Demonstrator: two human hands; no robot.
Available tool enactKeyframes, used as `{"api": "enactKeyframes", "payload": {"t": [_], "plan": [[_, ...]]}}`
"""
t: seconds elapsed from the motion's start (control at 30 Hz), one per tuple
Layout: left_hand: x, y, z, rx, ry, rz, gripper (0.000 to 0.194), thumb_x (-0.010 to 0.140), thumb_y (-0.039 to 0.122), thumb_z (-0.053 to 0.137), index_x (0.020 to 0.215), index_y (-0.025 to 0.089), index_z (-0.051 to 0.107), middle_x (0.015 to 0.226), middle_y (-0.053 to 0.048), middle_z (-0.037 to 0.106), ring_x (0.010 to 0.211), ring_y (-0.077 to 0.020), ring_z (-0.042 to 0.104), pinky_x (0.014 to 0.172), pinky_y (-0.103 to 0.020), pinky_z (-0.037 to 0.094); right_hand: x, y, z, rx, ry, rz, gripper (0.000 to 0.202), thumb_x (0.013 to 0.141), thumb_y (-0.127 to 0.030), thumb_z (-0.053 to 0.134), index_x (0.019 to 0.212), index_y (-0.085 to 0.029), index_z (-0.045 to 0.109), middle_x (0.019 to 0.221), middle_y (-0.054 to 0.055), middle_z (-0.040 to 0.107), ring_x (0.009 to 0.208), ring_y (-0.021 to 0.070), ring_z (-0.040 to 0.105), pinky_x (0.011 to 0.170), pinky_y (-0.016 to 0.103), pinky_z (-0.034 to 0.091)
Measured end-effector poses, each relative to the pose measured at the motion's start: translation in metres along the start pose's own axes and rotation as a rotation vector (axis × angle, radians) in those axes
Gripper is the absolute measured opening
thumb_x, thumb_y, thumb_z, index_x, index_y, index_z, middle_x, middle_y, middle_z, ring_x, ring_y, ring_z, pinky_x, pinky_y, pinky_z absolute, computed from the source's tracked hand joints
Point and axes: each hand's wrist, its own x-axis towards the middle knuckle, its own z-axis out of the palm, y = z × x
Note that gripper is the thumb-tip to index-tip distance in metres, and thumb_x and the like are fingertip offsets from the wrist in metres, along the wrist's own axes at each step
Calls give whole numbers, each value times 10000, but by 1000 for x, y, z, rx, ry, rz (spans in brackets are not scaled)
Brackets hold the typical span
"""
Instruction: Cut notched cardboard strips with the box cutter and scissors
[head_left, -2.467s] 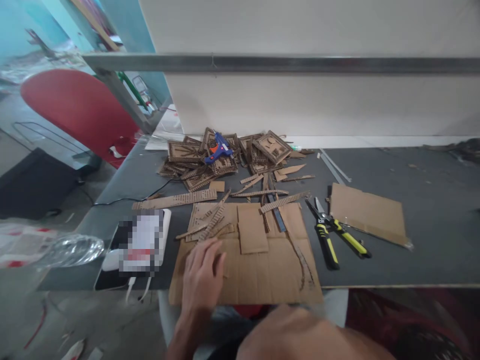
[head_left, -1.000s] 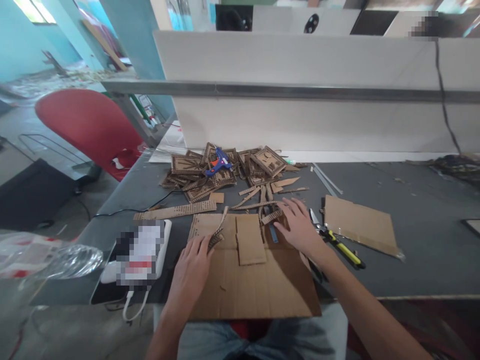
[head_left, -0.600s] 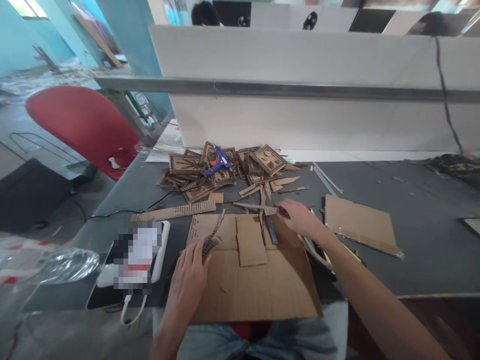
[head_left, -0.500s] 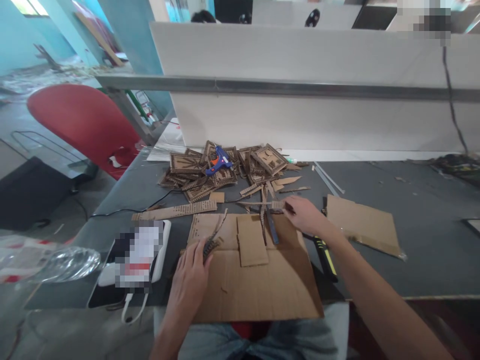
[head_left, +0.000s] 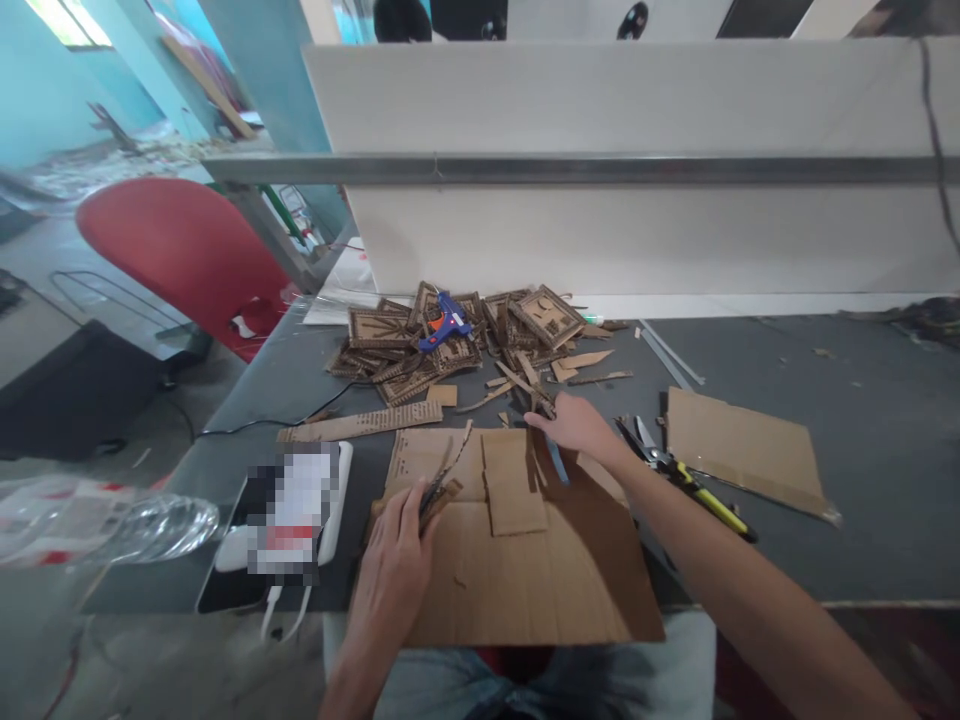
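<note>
My left hand (head_left: 394, 545) rests on the left part of a large brown cardboard sheet (head_left: 517, 595), its fingers closed around thin cardboard strips (head_left: 444, 490). My right hand (head_left: 577, 425) is beyond the sheet's far edge, fingers pinched on cardboard strips (head_left: 541, 402) beside the loose scraps. A smaller cardboard rectangle (head_left: 514, 490) lies on the sheet between my hands. Just past its right side, a narrow blue-grey strip (head_left: 556, 462) sticks out beneath my right hand. Near my right forearm is a cutting tool (head_left: 709, 497) with yellow-and-black handles and metal blades, partly hidden by the arm.
Behind the sheet lies a heap of framed cardboard pieces (head_left: 379, 328), with a blue glue gun (head_left: 448, 322) on top. A phone (head_left: 296, 510) and a plastic bottle (head_left: 142, 520) are at left. Another cardboard piece (head_left: 742, 445) lies right. A white partition (head_left: 600, 240) stands behind.
My right hand has shifted slightly left and now pinches strips by the scraps. The cutting tool shows farther right, blades visible. My left hand keeps its strips; the view has turned slightly.
</note>
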Motion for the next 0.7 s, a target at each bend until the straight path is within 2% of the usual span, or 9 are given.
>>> {"api": "enactKeyframes", "payload": {"t": [0.13, 0.3, 0.53, 0.63, 0.7], "plan": [[-3, -3, 1, 0, -10, 30, 373, 1012, 311, 439, 1350, 168, 503, 1156, -138, 668, 1054, -283, 665, 886, -453, 564, 6, -3, -2, -27, -58, -27, 274, 896, -412, 573, 863, -165, 687, 901, 178, 745, 801, 282, 722, 605, 287, 440], [-4, -6, -1, 6, -40, 50, 317, 1005, 283, 462, 1284, 185, 577, 1129, -114, 673, 1021, -262, 663, 889, -412, 546, 4, 6, -22, -74, -75, -64, 274, 907, -345, 530, 963, -128, 688, 968, 193, 744, 854, 287, 719, 611, 282, 438], [1, -6, -3, -14, -57, 95, 282, 998, 319, 488, 1208, 178, 614, 1103, -100, 704, 997, -263, 653, 880, -414, 519, 2, 37, -64, -168, -65, -294, 228, 926, -211, 522, 1122, -171, 630, 1092, 145, 726, 912, 268, 687, 708, 295, 438], [4, -5, -3, -11, -48, 79, 263, 985, 336, 520, 1166, 184, 632, 1077, -99, 712, 993, -268, 648, 885, -417, 508, 19, 30, -73, -211, -51, -410, 205, 922, -202, 544, 1099, -199, 647, 1086, 121, 725, 934, 262, 672, 743, 302, 435], [5, -3, -3, -14, -46, 56, 253, 974, 357, 543, 1128, 182, 640, 1057, -97, 713, 989, -270, 643, 896, -421, 503, 34, 20, -72, -246, -45, -473, 173, 915, -208, 567, 1055, -209, 669, 1035, 109, 732, 935, 265, 667, 756, 311, 435]]}}
